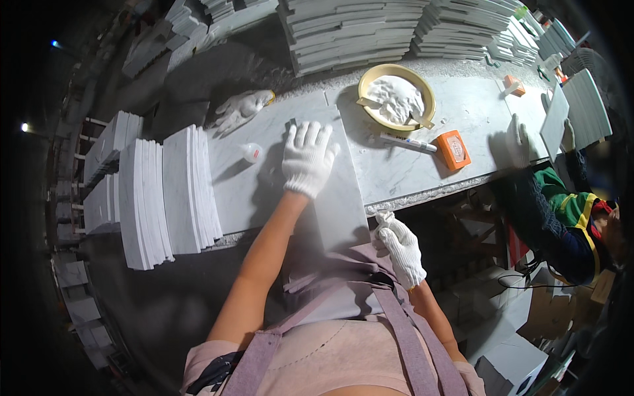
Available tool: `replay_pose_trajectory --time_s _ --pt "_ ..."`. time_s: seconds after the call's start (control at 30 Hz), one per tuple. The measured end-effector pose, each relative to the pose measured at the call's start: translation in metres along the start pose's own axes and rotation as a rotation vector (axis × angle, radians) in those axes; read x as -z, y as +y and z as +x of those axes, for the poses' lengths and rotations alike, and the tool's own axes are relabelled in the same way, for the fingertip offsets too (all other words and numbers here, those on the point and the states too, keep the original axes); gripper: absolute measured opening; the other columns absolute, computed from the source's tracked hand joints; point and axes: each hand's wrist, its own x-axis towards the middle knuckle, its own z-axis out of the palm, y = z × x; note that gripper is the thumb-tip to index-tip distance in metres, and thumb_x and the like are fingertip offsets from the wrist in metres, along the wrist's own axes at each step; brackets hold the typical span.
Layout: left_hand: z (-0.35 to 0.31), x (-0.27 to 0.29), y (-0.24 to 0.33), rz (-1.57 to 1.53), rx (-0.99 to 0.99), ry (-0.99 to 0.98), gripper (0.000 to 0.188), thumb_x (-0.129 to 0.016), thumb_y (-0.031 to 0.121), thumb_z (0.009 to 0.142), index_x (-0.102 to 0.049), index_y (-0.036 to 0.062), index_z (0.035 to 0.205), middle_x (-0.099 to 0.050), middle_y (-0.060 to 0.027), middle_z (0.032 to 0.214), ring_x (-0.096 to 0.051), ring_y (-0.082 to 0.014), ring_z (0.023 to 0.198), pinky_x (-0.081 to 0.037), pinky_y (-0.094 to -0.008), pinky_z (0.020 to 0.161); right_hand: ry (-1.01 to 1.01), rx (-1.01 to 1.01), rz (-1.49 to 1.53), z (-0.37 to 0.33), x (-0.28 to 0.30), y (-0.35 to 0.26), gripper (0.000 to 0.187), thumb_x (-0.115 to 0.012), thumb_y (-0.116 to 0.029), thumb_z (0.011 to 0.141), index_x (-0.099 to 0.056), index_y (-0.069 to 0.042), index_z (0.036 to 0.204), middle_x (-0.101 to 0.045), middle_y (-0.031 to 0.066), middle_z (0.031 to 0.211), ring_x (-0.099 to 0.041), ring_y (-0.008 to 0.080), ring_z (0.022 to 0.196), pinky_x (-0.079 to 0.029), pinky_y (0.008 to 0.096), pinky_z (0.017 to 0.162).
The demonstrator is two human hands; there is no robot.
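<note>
My left hand (309,158), in a white knit glove, lies flat with its fingers stretched out on a grey-white marble tile (338,214). That tile reaches over the bench's front edge, close to my apron. Just right of it, beside the edge, my right hand (401,249) is gloved too. Its fingers are curled together, and whether anything small is inside is hidden. Left of my left hand stands a small translucent container (251,153). A loose white glove (243,111) lies farther back.
A yellow bowl (364,84) holds white powdery material and flat sticks. Nearby lie a marker (408,142) and an orange box (454,150). Tile stacks stand left (191,191) and along the back (353,33). At right, a co-worker's gloved hands (517,142) are by an upright tile (555,122).
</note>
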Motion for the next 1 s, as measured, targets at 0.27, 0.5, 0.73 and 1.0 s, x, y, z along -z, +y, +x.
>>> replay_pose_trajectory --time_s 0.27,0.5,0.73,1.0 --pt "-0.062 0.051 0.034 -0.003 -0.114 -0.102 0.048 -0.067 0.042 0.095 -0.072 0.0092 0.129 -0.07 -0.0129 0.132 -0.06 -0.0313 0.132 -0.036 -0.0498 0.122 -0.026 0.156 -0.061 0.004 0.004 -0.001 0.017 -0.069 -0.015 0.104 -0.071 -0.001 0.113 -0.07 0.0033 0.11 -0.065 0.014 0.103 -0.051 0.0283 0.09" --pt "-0.141 0.111 0.05 -0.48 -0.015 -0.1 0.03 -0.072 0.03 0.095 -0.077 0.0133 0.118 -0.073 -0.0059 0.114 -0.067 -0.0298 0.119 -0.05 -0.0473 0.109 -0.153 0.194 -0.394 0.04 0.007 -0.023 0.022 -0.063 -0.022 0.109 -0.068 -0.002 0.119 -0.067 0.0039 0.109 -0.064 0.0107 0.097 -0.058 0.0299 0.085" --pt "-0.119 0.054 0.001 -0.33 0.047 0.228 0.031 -0.073 0.024 0.095 -0.075 0.0118 0.124 -0.07 -0.0103 0.123 -0.067 -0.0357 0.12 -0.051 -0.0492 0.108 -0.045 0.526 -0.949 0.109 -0.064 -0.047 0.026 -0.068 -0.013 0.101 -0.068 -0.008 0.126 -0.07 0.0073 0.09 -0.068 0.0178 0.078 -0.055 0.0331 0.072" --pt "-0.125 0.02 -0.01 -0.311 0.041 0.282 0.038 -0.077 0.022 0.089 -0.075 0.0142 0.126 -0.069 -0.0076 0.12 -0.068 -0.0341 0.115 -0.055 -0.0496 0.105 0.089 0.779 -1.366 0.13 -0.109 -0.055 0.015 -0.066 -0.026 0.101 -0.071 -0.016 0.112 -0.072 0.0114 0.097 -0.072 0.0335 0.09 -0.056 0.0433 0.076"
